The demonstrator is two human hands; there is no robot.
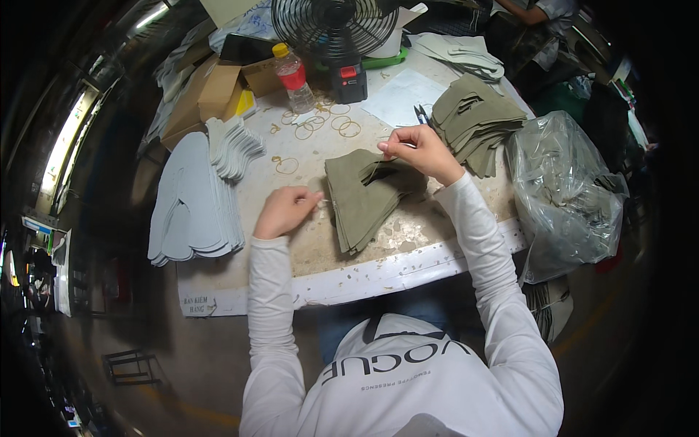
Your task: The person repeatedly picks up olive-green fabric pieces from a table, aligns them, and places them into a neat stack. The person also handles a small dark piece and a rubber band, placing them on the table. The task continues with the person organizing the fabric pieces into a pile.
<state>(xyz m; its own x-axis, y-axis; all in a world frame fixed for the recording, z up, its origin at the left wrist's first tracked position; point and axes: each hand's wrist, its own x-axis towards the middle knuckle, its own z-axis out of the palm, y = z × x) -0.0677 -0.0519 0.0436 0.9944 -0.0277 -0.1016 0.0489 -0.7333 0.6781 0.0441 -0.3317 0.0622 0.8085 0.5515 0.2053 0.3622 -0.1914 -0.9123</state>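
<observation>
In front of me a stack of olive-green cut fabric pieces (364, 197) lies on the table. My right hand (424, 151) is over the stack's far right corner, thumb and forefinger pinched together. Something thin and pale may be at those fingertips, too small to name. To the left of the stack is my left hand (284, 211), fingers curled and closed, their tips near its left edge. Whatever the left fingers hold, if anything, cannot be made out. Several thin yellowish rubber bands (349, 128) lie scattered beyond the stack.
Light-grey cut pieces (193, 200) are stacked at left. Another olive stack (477, 120) sits at right, near small snips (421, 115) and a clear plastic bag (564, 197). Behind stand a bottle (293, 79), a black fan (335, 25) and a cardboard box (207, 98). A person (535, 18) is far right.
</observation>
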